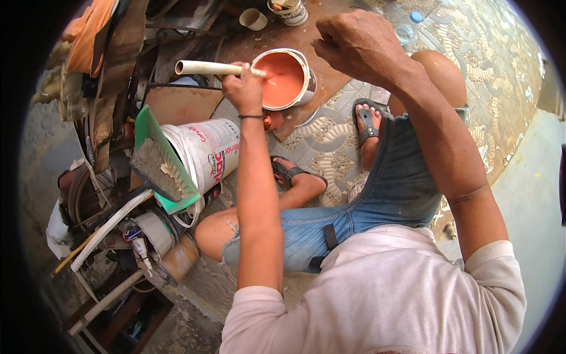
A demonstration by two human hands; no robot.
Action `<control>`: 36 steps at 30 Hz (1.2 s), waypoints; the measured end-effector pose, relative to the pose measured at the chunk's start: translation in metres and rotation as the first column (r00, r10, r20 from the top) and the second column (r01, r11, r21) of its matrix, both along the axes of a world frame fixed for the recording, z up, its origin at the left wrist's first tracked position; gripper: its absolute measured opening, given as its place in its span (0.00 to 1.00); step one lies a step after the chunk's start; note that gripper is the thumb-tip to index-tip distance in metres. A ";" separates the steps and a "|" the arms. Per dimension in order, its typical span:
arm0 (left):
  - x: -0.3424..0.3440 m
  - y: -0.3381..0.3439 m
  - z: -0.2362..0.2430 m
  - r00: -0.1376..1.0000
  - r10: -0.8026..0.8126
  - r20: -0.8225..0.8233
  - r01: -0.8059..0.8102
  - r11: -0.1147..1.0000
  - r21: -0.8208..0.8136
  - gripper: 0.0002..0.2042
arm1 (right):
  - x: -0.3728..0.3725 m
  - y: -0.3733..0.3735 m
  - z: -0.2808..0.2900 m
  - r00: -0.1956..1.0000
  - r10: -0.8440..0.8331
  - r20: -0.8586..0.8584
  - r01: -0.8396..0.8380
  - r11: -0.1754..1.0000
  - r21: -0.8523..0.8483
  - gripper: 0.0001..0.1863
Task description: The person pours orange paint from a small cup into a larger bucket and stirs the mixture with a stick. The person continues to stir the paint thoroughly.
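The person is squatting over a patterned tile floor [330,141], knees bent wide in cut-off denim shorts [377,200], sandalled feet planted on the tiles. Just left of the knees a big white plastic bucket [206,150] is standing, and a green dustpan [159,159] full of grey grit is leaning across its rim. Further left, a heap of pipes, boards and cans [118,224] is crowding the floor.

Ahead of the bucket, on a brown board [306,35], a metal paint can [286,79] is sitting upright and open, filled with orange-red paint. The left hand [243,88] is hovering right at the can's near-left rim, fingers wrapped tight around a pale stick [206,68]; the stick is lying almost level, its long end pointing left and its tip reaching over the paint, though whether it is dipping in is hard to tell. The right hand [351,41] is raised above and to the right of the can, fingers curled into a loose fist, holding nothing that shows.

At the far edge a small pale cup [253,19] and another little tin [289,10] are sitting on the board.
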State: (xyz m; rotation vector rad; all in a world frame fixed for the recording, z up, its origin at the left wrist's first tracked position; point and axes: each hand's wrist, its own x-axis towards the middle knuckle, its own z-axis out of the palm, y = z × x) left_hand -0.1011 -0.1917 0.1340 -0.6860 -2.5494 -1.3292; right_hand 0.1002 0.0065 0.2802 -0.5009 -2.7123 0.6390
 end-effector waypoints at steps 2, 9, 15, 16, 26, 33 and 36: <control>0.004 -0.014 0.014 0.996 -0.042 0.077 0.050 0.993 -0.106 0.04 | 0.002 0.004 -0.001 1.000 0.006 -0.024 -0.006 1.000 -0.005 0.15; 0.013 0.014 -0.004 0.868 -0.239 0.435 0.039 0.907 0.419 0.05 | -0.002 -0.002 0.001 0.999 0.035 -0.021 -0.035 0.999 0.003 0.16; -0.011 -0.008 -0.006 0.999 -0.031 0.033 0.030 0.999 0.012 0.04 | -0.001 0.001 -0.003 0.999 0.029 -0.038 -0.029 0.999 0.016 0.16; -0.004 -0.011 0.008 0.997 -0.036 0.063 0.040 0.997 -0.067 0.04 | 0.000 0.003 -0.004 0.999 0.020 -0.031 -0.019 1.000 0.010 0.16; -0.007 0.006 -0.017 0.987 -0.097 0.126 0.062 0.965 0.256 0.04 | -0.005 -0.004 0.006 0.999 0.047 -0.001 -0.047 0.999 -0.013 0.14; 0.008 -0.013 0.009 0.949 -0.117 0.292 0.099 0.992 0.075 0.04 | -0.003 0.006 0.011 0.998 0.006 0.068 -0.003 0.999 -0.040 0.12; 0.016 0.009 0.004 0.825 -0.275 0.494 0.053 0.907 0.417 0.03 | -0.006 0.006 0.007 0.997 0.035 0.068 -0.036 0.999 0.005 0.13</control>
